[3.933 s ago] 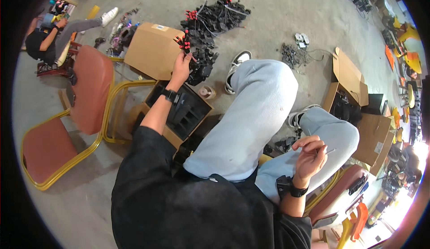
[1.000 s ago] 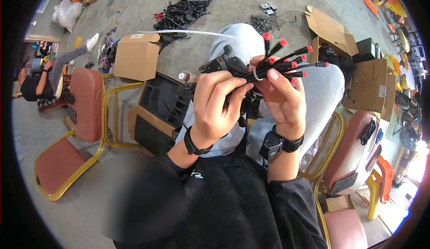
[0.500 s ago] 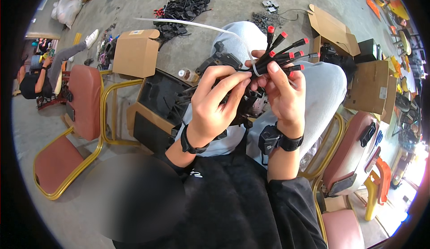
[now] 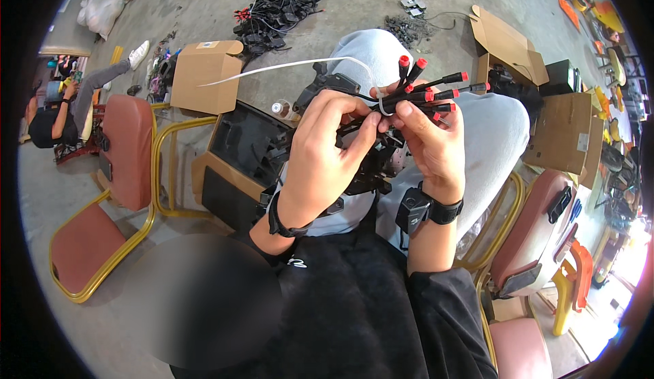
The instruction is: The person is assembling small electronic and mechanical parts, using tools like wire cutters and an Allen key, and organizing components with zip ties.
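Note:
A bundle of black cables with red-tipped connectors (image 4: pixel 446 94) is held over my lap. My right hand (image 4: pixel 436 149) is closed round it, thumb on top, just below the connector ends. A white cable tie (image 4: pixel 293 64) loops around the cables, its long tail arching out to the left. My left hand (image 4: pixel 320 154) is closed on the cables beside the loop, its thumb and fingertips almost meeting my right fingers. Black plastic devices (image 4: pixel 371 168) on the cables hang beneath my hands, and another black part (image 4: pixel 335 83) shows above my left knuckles.
On the floor ahead lies a heap of similar black devices (image 4: pixel 279 14). A cardboard box with black contents (image 4: pixel 238 140) and a bottle (image 4: pixel 283 110) are at my left. More cardboard boxes (image 4: pixel 558 134) stand at right. Red-padded chairs (image 4: pixel 129 154) flank me; another person (image 4: pixel 54 123) sits far left.
The cable tie's tail has swung down and toward me. My left fingers have shifted down beside the loop, and the connector ends have tilted slightly.

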`<state>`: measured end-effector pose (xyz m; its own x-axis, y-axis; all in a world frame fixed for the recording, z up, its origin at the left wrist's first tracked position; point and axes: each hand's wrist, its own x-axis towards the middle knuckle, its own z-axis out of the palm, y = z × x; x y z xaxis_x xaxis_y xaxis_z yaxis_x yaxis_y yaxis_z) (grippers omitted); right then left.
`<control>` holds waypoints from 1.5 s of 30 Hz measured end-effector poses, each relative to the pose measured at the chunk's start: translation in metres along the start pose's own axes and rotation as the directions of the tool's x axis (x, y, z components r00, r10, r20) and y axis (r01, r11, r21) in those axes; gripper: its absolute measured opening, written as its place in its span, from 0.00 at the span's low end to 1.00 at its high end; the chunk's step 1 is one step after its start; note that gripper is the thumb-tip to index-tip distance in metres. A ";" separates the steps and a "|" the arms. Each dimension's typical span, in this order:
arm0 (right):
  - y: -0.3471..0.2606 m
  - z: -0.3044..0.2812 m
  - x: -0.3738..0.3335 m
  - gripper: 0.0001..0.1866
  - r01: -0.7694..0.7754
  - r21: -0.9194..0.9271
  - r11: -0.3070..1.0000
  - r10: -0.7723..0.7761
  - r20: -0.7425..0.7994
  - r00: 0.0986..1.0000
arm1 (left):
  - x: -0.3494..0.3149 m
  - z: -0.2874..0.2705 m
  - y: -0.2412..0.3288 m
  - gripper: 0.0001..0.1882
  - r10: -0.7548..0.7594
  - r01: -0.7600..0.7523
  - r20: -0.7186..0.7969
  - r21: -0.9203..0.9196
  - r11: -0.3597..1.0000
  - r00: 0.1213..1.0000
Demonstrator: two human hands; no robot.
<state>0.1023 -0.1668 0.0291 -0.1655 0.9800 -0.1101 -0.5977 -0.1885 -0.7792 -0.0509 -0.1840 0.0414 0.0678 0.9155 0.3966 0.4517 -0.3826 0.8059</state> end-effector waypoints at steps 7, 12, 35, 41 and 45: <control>-0.001 -0.004 0.003 0.06 -0.031 -0.080 0.996 0.030 -0.015 0.999 | 0.003 0.004 0.003 0.05 -0.137 0.139 0.027 -0.141 0.980 0.990; -0.002 -0.006 0.001 0.09 0.017 -0.275 0.961 -0.021 -0.011 1.000 | -0.002 0.011 -0.007 0.03 -0.161 0.161 0.011 -0.165 0.973 0.987; -0.003 -0.006 -0.003 0.20 0.182 -0.519 0.836 -0.185 0.046 0.982 | 0.001 0.011 -0.005 0.06 -0.322 0.336 0.096 -0.212 0.918 0.942; -0.004 0.002 -0.007 0.16 0.166 -0.484 0.859 -0.201 -0.021 0.979 | 0.001 0.013 -0.001 0.07 -0.314 0.326 0.087 -0.282 0.902 0.945; -0.004 0.011 -0.013 0.14 0.301 -0.523 0.798 -0.346 0.012 0.938 | 0.000 0.008 0.010 0.07 -0.255 0.252 0.046 -0.395 0.883 0.966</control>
<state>0.0982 -0.1792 0.0409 0.0415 0.9839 0.1737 -0.1165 0.1774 -0.9772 -0.0390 -0.1868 0.0459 -0.0087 0.9876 0.1570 0.0649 -0.1561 0.9856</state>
